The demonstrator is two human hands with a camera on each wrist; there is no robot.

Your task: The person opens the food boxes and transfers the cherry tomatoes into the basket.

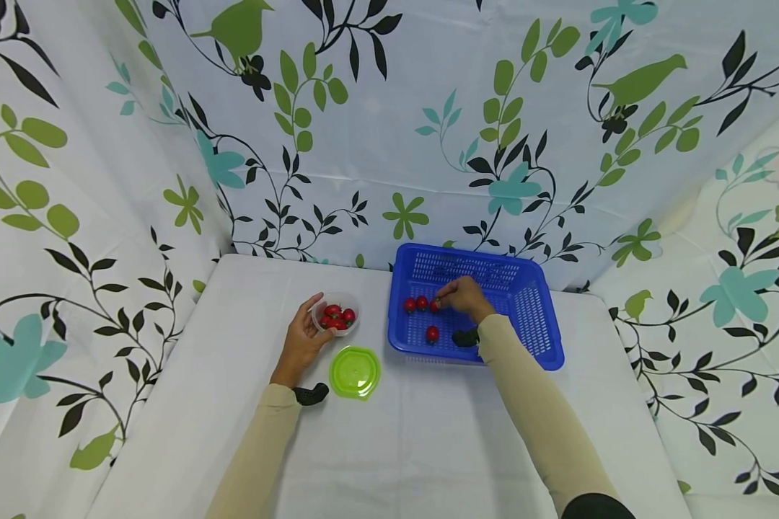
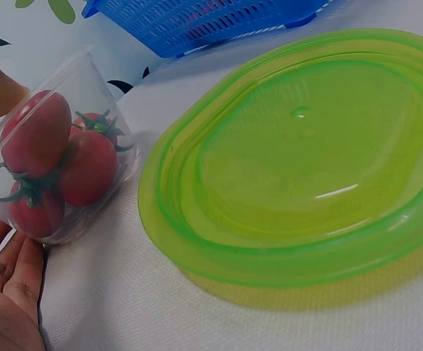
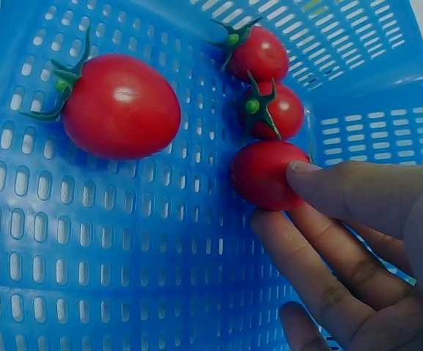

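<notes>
My left hand grips a small clear plastic container, thumb on the near side and fingers around the other. Several red cherry tomatoes with green stems lie inside it. On the right, my right hand reaches into a blue perforated basket. Its thumb and fingers pinch a cherry tomato at the basket's floor. Two more tomatoes sit in a row beside that one, and a single tomato lies apart, nearer the basket's front.
A translucent green lid lies on the white-covered table, just in front of the container and close to my left wrist. Patterned curtain cloth hangs behind the table and along both sides.
</notes>
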